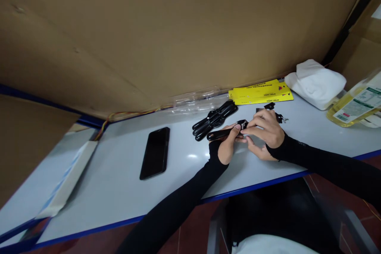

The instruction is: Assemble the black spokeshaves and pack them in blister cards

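My left hand (pixel 229 147) is closed around a black spokeshave (pixel 220 135), its thumb pressed on top near the middle. One glossy handle sticks out to the left. My right hand (pixel 266 131) has its fingers bent onto the right side of the same tool, close to a small metal part at its centre; the right end is hidden under those fingers. Just beyond the left hand, several more black spokeshaves (pixel 216 119) lie together on the table. Small dark metal parts (pixel 279 118) rest behind the right hand.
Yellow printed cards (pixel 258 93) and clear plastic packaging (pixel 196 101) lie along the cardboard wall (pixel 178 27). A black phone (pixel 154 152) is on the left of the white table (pixel 113 178). White cloth (pixel 315 81) and a bottle of yellow liquid (pixel 354 105) stand at the right.
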